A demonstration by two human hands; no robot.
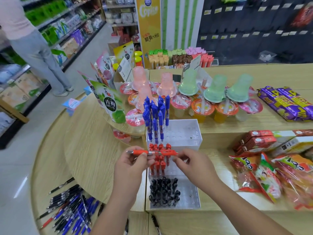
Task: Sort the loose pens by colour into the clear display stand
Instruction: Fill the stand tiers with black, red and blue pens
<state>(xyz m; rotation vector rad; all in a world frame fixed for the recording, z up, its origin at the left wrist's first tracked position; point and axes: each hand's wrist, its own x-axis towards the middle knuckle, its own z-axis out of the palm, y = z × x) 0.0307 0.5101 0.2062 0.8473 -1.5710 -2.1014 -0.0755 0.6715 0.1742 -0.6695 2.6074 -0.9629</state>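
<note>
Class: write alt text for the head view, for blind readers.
The left hand pinches a red pen, right hand at its other end, over a clear display stand tiered with blue pens, red pens and black pens; loose pens lie lower left.

Two hands [132, 164], one held pen [152, 152]

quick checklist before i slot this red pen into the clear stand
1. Grip: left hand and right hand both hold the red plastic pen: ok.
2. Pen upright, tip down: not ok, it lies level, tip pointing left.
3. Matching tier: ok, red pens stand in the clear acrylic display stand, middle step.
4. Room there: ok, free holes on its right side.
5. Tip retracted: cannot tell.
</note>
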